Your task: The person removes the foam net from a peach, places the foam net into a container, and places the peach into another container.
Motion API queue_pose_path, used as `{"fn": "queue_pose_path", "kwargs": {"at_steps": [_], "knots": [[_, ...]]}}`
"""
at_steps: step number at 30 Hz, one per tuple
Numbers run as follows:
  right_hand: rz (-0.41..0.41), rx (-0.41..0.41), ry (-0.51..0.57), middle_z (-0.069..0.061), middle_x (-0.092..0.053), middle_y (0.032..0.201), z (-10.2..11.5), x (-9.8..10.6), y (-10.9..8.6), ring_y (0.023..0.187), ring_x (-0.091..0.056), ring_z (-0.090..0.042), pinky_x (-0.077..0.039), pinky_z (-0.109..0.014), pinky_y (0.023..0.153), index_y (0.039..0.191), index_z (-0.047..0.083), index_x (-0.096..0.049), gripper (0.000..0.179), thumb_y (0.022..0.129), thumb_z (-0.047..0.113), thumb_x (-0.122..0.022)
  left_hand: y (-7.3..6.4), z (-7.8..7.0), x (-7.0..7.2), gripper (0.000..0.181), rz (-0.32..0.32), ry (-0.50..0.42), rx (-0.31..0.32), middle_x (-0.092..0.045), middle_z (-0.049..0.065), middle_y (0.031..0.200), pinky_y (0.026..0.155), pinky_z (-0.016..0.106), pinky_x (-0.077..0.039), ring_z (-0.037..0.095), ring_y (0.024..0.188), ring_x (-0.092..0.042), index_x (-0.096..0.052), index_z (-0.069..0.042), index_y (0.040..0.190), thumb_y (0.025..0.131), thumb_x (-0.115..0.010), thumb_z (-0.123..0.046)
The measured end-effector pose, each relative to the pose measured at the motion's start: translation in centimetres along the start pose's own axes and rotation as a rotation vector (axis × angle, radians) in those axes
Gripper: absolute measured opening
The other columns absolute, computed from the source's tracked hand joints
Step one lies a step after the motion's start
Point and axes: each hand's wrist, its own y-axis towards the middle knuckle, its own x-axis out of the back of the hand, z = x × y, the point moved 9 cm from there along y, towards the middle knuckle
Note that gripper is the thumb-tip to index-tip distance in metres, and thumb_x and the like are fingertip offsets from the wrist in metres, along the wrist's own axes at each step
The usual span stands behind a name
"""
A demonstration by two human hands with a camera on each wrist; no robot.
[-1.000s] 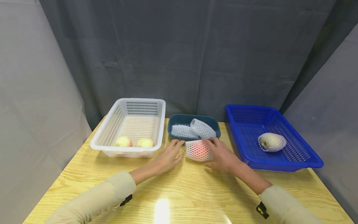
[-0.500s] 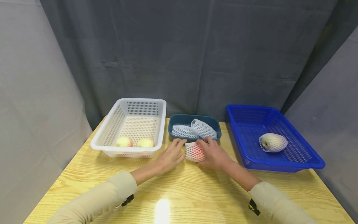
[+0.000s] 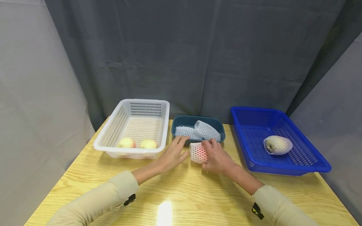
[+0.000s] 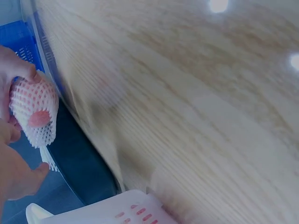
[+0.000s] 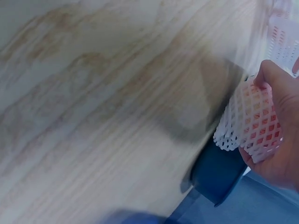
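Note:
My right hand (image 3: 217,157) grips an apple in a white foam net sleeve (image 3: 198,153), with red showing through the mesh. In the right wrist view the thumb and fingers wrap round the netted apple (image 5: 259,119). My left hand (image 3: 173,156) is just left of it, fingers straight and holding nothing. The left wrist view shows this hand (image 4: 21,172) beside the netted apple (image 4: 39,109), a red patch visible at the sleeve's mouth. Behind both hands, a dark teal tray (image 3: 181,119) holds loose foam net sleeves (image 3: 207,130).
A white basket (image 3: 128,150) with two yellow-red apples (image 3: 148,144) stands at left. The blue basket (image 3: 254,166) at right contains a pale fruit in a foam net (image 3: 278,145). All rest on a wooden table (image 3: 175,194) before a dark curtain (image 3: 158,56).
My right hand has moved left and closed round the netted apple, covering its right side. My left fingers have risen slightly toward the tray's near rim.

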Motion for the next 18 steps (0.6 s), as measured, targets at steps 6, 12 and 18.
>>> {"fn": "queue_pose_path", "kwargs": {"at_steps": [6, 12, 18], "knots": [[-0.055, 0.043, 0.02, -0.017, -0.046, 0.103, 0.5, 1.4, 0.6, 0.083, -0.049, -0.025, -0.051, -0.035, 0.063, 0.125, 0.003, -0.048, 0.078, 0.056, 0.019, -0.082, 0.3, -0.5, 0.6, 0.049, -0.043, -0.002, -0.006, -0.053, 0.019, 0.127, 0.101, 0.037, -0.047, 0.03, 0.118, -0.055, -0.047, 0.001, 0.138, 0.094, -0.067, -0.007], [-0.076, 0.053, 0.017, -0.017, -0.046, 0.103, 0.8, 2.4, 0.9, 0.084, -0.049, -0.026, -0.051, -0.035, 0.065, 0.122, 0.004, -0.048, 0.075, 0.057, 0.021, -0.08, 0.4, -0.4, 1.0, 0.035, -0.073, -0.014, 0.019, -0.056, 0.017, 0.122, 0.097, 0.037, -0.05, 0.028, 0.113, -0.058, -0.054, 0.001, 0.127, 0.095, -0.064, -0.008], [-0.1, 0.055, 0.031, -0.017, -0.045, 0.103, 1.0, 3.0, 0.8, 0.085, -0.049, -0.025, -0.05, -0.035, 0.066, 0.119, 0.004, -0.049, 0.073, 0.056, 0.021, -0.08, 0.7, -0.6, 1.1, 0.026, -0.076, -0.039, -0.006, -0.06, 0.014, 0.116, 0.095, 0.034, -0.051, 0.025, 0.109, -0.06, -0.058, 0.001, 0.12, 0.095, -0.064, -0.005]]}}
